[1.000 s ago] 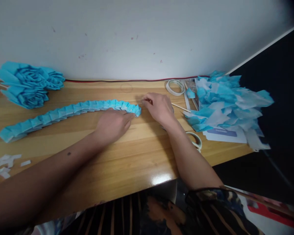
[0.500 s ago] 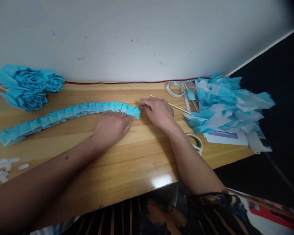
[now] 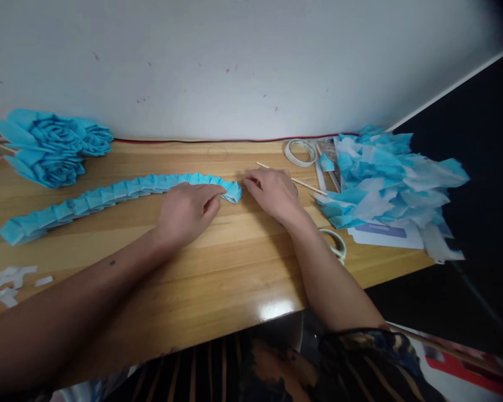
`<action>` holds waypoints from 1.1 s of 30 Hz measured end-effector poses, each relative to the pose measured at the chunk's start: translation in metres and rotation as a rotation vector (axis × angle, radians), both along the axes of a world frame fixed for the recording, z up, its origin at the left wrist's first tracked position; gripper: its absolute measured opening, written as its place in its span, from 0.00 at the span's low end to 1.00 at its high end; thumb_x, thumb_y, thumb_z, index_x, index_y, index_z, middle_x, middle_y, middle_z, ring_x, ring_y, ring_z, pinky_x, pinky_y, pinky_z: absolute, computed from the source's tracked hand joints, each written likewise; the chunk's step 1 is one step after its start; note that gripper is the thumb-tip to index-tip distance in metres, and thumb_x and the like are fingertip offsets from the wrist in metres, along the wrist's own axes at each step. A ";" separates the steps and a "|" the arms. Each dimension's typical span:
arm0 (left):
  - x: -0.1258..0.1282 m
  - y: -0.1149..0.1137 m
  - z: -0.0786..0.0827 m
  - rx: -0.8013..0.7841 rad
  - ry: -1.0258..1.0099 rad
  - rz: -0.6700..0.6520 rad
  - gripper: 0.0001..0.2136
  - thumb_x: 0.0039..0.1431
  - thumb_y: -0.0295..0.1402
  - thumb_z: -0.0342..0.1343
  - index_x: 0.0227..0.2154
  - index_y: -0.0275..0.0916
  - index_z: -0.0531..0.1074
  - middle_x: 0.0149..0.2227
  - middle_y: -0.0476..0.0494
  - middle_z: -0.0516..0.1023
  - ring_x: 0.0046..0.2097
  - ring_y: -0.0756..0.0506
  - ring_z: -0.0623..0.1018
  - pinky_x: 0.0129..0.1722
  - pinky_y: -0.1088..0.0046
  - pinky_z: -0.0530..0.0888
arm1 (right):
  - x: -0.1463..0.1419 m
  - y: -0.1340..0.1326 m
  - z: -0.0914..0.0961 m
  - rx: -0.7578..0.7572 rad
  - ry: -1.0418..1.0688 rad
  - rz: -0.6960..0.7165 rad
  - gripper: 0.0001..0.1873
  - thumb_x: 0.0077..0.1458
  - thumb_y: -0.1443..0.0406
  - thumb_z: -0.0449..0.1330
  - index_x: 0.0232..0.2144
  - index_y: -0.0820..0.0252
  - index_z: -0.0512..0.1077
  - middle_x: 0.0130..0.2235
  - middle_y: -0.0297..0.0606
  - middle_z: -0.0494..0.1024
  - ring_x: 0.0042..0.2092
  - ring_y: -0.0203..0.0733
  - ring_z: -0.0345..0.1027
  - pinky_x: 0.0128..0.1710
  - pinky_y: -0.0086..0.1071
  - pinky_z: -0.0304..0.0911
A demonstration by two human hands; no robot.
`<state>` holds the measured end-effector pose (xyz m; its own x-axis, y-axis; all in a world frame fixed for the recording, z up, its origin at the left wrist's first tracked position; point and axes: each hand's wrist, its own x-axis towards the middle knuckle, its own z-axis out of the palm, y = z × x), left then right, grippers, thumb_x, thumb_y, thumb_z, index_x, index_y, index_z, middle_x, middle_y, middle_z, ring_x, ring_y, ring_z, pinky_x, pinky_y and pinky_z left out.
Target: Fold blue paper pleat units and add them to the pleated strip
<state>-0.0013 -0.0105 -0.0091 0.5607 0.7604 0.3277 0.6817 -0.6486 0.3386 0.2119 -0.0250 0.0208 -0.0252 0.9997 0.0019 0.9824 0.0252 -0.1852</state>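
A long strip of pleated light-blue paper [image 3: 121, 192] curves across the wooden table, its right end tipped up a little. Near that end, my left hand [image 3: 188, 209] has thumb and forefinger pinched together at the strip's near edge. Just past the strip's right tip is my right hand [image 3: 272, 192], fingers curled and thumb close to the forefinger; anything between them is too small to make out. A thin wooden stick [image 3: 305, 185] lies behind my right hand. A round object beneath its wrist is mostly hidden.
Blue paper roses [image 3: 52, 145] lie at the left, white paper scraps [image 3: 10, 279] nearer me. To the right are a tape roll [image 3: 300, 152], another white ring-shaped item [image 3: 335, 245] partly behind my forearm, and a heap of blue paper petals [image 3: 385, 178]. A red-black cable runs along the wall.
My left hand has gone from lying flatter on the strip to a pinch at its edge. The strip's right end has opened out slightly. My right hand has barely shifted.
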 end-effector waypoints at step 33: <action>0.010 0.038 0.022 0.041 0.032 -0.114 0.15 0.69 0.36 0.50 0.40 0.41 0.84 0.39 0.40 0.83 0.43 0.40 0.78 0.42 0.64 0.69 | 0.002 0.002 -0.006 -0.057 0.576 0.027 0.07 0.56 0.70 0.61 0.35 0.58 0.79 0.35 0.34 0.83 0.37 0.39 0.72 0.37 0.32 0.60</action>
<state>0.0082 0.0277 0.0126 0.6535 0.6775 0.3375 0.6126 -0.7353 0.2898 0.2143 -0.0232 0.0144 -0.0612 0.9976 -0.0312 0.7216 0.0226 -0.6919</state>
